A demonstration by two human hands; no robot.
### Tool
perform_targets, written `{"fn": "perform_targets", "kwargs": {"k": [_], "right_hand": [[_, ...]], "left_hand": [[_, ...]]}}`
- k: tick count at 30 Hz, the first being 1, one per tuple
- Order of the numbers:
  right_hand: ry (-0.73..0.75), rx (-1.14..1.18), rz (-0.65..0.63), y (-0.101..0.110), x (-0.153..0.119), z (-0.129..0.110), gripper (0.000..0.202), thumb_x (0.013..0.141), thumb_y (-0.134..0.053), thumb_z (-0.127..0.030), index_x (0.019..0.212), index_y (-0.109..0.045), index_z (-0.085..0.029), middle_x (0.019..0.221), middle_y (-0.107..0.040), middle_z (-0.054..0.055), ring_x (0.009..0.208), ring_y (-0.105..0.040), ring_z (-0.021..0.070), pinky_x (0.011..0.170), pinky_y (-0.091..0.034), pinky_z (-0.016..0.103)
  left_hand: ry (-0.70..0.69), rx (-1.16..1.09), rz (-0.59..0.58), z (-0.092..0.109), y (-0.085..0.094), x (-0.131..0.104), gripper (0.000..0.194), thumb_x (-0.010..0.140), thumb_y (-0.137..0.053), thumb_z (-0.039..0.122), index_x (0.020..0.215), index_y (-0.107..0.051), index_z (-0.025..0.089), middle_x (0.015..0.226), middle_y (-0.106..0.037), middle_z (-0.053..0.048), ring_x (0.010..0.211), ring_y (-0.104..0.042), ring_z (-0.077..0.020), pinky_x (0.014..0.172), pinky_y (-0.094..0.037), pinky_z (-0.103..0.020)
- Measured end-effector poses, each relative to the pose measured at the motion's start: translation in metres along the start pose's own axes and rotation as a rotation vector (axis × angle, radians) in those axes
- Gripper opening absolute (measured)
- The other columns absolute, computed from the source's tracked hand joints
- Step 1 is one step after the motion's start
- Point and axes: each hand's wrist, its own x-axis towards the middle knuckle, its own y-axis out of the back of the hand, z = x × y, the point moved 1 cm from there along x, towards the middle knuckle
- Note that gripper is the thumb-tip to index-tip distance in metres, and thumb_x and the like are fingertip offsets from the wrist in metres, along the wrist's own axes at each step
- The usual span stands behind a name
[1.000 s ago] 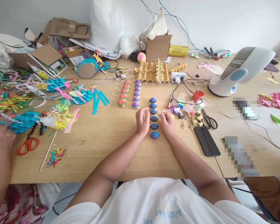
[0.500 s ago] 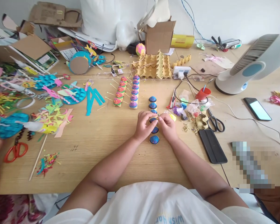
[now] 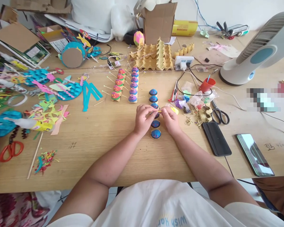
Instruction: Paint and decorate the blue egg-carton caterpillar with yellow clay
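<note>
A vertical row of blue domed cups (image 3: 155,134) with small red marks stands in the middle of the table. Above this row, my left hand (image 3: 144,119) and my right hand (image 3: 169,119) meet with fingertips pinched round a thin yellow piece (image 3: 159,111). Both hands hide part of the cups beneath. Farther back on the left stand a purple row (image 3: 133,91) and a red, orange and green row (image 3: 116,90), both with thin pins sticking out. Close to my right hand lies a bright yellow scrap (image 3: 174,110).
Black scissors (image 3: 220,115), a dark phone (image 3: 216,138), a red cup (image 3: 207,84) and a white fan (image 3: 248,56) are on the right. Left are orange scissors (image 3: 11,150), a glue bottle (image 3: 35,124) and paper scraps. Egg trays (image 3: 151,56) sit behind. Another person's arm shows at far left.
The whole view has shifted, so the table's things appear higher. My hands stay together over the blue row, and the thin yellow piece between them shows more clearly.
</note>
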Motion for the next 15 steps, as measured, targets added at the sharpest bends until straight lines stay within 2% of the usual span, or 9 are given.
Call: {"fn": "perform_targets", "kwargs": {"k": [3, 8, 11, 15], "right_hand": [[-0.029, 0.037, -0.025, -0.0004, 0.0001, 0.0013, 0.059, 0.090, -0.071, -0.082, 0.083, -0.079, -0.024, 0.086, -0.073, 0.003, 0.087, -0.066, 0.0192, 0.091, -0.053, 0.039], [-0.136, 0.188, -0.016, -0.0035, 0.0007, 0.0049, 0.052, 0.077, -0.090, -0.074, 0.085, -0.078, -0.025, 0.087, -0.071, 0.000, 0.083, -0.064, 0.0156, 0.083, -0.054, 0.034], [-0.155, 0.250, -0.020, -0.0048, 0.0011, 0.0039, 0.050, 0.076, -0.093, -0.071, 0.088, -0.076, -0.025, 0.087, -0.071, -0.001, 0.083, -0.063, 0.0157, 0.082, -0.054, 0.033], [-0.150, 0.241, 0.001, -0.0036, 0.0009, -0.0009, 0.052, 0.078, -0.089, -0.074, 0.088, -0.073, -0.025, 0.085, -0.068, -0.002, 0.080, -0.057, 0.0146, 0.081, -0.052, 0.032]], "left_hand": [[-0.016, -0.009, 0.024, -0.0006, 0.0001, 0.0000, 0.020, 0.104, -0.075, 0.046, 0.101, -0.084, 0.028, 0.100, -0.080, -0.002, 0.102, -0.071, -0.0196, 0.099, -0.053, -0.038], [-0.031, -0.029, -0.001, -0.0016, -0.0015, -0.0012, 0.014, 0.103, -0.077, 0.041, 0.107, -0.085, 0.030, 0.102, -0.080, -0.002, 0.104, -0.071, -0.0197, 0.100, -0.053, -0.037], [0.047, -0.104, 0.008, -0.0038, -0.0021, -0.0031, 0.018, 0.105, -0.075, 0.041, 0.115, -0.084, 0.028, 0.110, -0.081, -0.005, 0.111, -0.071, -0.0215, 0.104, -0.054, -0.039], [0.202, -0.192, 0.052, -0.0088, -0.0023, -0.0054, 0.017, 0.104, -0.074, 0.039, 0.111, -0.083, 0.026, 0.114, -0.083, -0.006, 0.114, -0.073, -0.0234, 0.107, -0.054, -0.041]]}}
